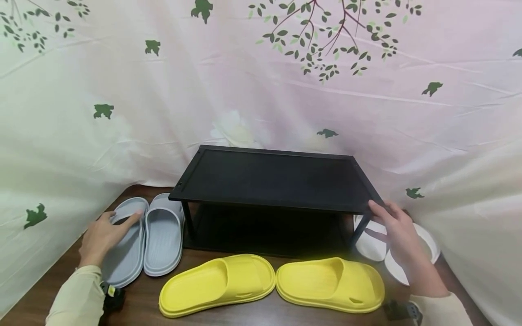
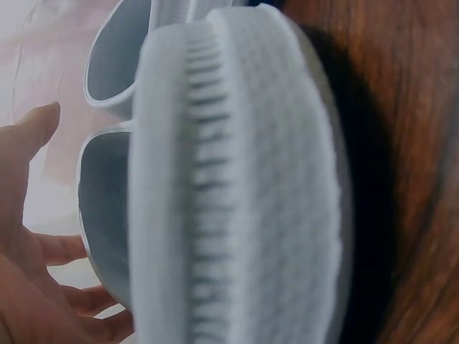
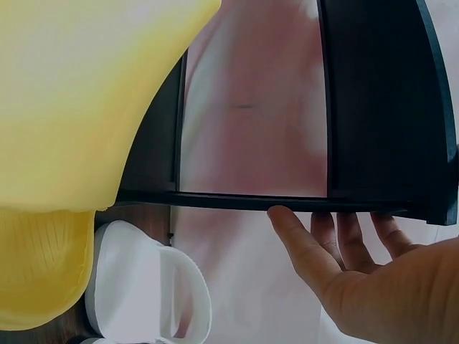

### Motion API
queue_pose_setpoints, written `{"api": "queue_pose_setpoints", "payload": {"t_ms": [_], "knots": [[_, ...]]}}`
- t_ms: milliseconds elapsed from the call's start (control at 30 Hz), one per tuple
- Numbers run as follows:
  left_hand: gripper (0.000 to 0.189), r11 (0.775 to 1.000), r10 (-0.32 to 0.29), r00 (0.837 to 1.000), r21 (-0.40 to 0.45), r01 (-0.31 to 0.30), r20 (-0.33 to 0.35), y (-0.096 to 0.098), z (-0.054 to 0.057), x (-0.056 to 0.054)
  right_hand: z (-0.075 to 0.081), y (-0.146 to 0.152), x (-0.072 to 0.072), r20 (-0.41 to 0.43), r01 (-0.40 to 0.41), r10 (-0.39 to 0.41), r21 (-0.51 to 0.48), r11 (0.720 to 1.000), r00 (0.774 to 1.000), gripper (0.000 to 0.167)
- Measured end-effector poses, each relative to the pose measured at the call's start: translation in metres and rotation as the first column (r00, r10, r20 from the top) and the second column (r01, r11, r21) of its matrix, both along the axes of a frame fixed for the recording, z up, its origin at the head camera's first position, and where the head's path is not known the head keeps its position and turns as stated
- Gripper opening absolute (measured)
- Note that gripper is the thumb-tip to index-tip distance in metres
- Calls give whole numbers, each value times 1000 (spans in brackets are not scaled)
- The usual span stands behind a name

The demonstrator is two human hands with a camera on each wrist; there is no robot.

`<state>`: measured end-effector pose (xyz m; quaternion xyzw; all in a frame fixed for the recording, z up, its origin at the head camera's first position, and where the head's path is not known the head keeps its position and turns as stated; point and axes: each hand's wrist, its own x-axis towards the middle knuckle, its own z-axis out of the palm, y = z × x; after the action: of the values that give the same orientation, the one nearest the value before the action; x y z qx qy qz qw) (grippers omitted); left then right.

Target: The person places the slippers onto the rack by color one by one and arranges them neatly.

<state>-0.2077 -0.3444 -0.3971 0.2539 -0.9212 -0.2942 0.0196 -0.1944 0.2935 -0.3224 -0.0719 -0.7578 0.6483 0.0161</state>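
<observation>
Pale cloth backdrop [image 1: 163, 95] (creased) | printed branches [image 1: 341, 29] | brown wood-grain surface [image 1: 138, 304]

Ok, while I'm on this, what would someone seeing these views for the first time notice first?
Probably the two bright yellow slippers, lying end to end across the front of the head view. Just behind them stands the black rack, with the right hand at its right side. Grey slippers sit to the rack's left and white slippers to its right, partly hidden by that hand.
</observation>
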Motion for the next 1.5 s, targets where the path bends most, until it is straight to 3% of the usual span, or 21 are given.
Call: {"api": "queue_pose_setpoints", "payload": {"t_ms": [367, 600, 1500], "knots": [[122, 1000, -19, 1000, -5, 19, 1, -2, -1, -6, -2, 0, 0, -10, -3, 4, 15, 1000, 1000, 92], [121, 1000, -25, 999, -19, 25, -34, 3, -4, -11, 0, -1, 1, -6, 20, -19, 7, 1000, 1000, 93], [110, 997, -37, 996, -68, 31, -83, -3, -10, -10, 1, -1, 2, -16, 12, -11, 50, 999, 1000, 91]]}}
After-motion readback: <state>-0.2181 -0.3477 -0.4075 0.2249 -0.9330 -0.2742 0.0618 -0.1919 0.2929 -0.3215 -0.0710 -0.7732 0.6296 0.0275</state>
